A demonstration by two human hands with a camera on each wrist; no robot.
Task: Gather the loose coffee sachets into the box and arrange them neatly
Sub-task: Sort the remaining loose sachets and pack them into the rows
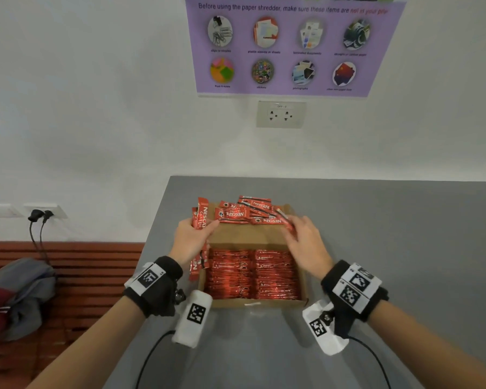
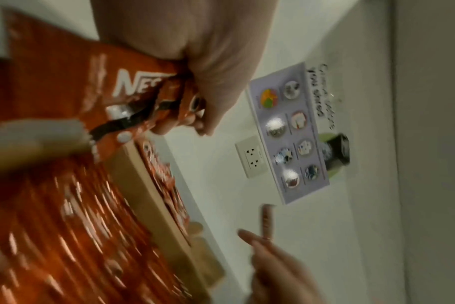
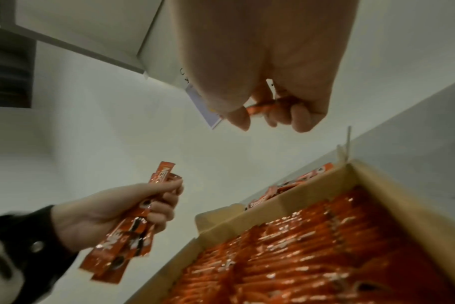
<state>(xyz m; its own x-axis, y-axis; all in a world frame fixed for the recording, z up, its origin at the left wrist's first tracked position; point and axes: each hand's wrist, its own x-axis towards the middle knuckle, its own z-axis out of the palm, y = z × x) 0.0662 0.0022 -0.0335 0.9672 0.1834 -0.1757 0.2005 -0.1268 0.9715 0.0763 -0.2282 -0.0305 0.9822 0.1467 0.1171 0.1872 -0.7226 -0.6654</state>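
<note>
Sachets: red coffee sticks, most packed in two rows in box. Loose pile lies on far flap. Step in hand, as judged: collecting strays. Best done by squaring the ends into one bundle, print facing alike, before slotting it into a row. Left hand: fingers curled round bundle, beside box. Right hand: pinching single stick above far flap.

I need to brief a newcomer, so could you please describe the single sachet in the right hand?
Find the open brown cardboard box on the grey table. Above its right side, the right hand pinches one red coffee sachet, tilted and alone, unlike the left hand's bunch.
</note>
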